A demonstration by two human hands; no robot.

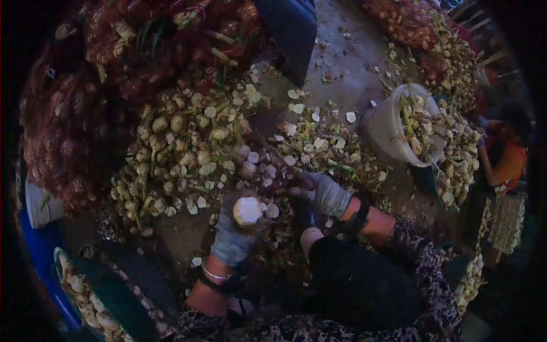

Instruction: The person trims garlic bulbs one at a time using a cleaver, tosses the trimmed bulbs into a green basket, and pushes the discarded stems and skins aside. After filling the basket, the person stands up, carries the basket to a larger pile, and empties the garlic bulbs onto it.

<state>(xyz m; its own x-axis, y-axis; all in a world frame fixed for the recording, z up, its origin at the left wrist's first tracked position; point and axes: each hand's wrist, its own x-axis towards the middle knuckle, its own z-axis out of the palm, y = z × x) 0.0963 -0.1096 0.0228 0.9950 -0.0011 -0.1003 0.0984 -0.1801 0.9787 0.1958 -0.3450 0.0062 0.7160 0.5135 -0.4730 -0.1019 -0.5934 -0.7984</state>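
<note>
My left hand (231, 235), in a pale grey glove, is closed around a garlic bulb (249, 211) whose flat, white cut face points up. To its right, my gloved right hand (330, 195) has its fingers curled; what they hold, if anything, is lost in the dark. A heap of garlic bulbs (176, 154), some with stalks, lies beyond my left hand. White cut slices and stalk bits (319, 142) litter the ground in front of both hands.
Red mesh sacks (68, 137) of garlic stand at the left. A white bucket (379, 122) leans at the right, garlic spilling out. A container of bulbs (94, 290) sits lower left. A person in orange (509, 165) is at the far right.
</note>
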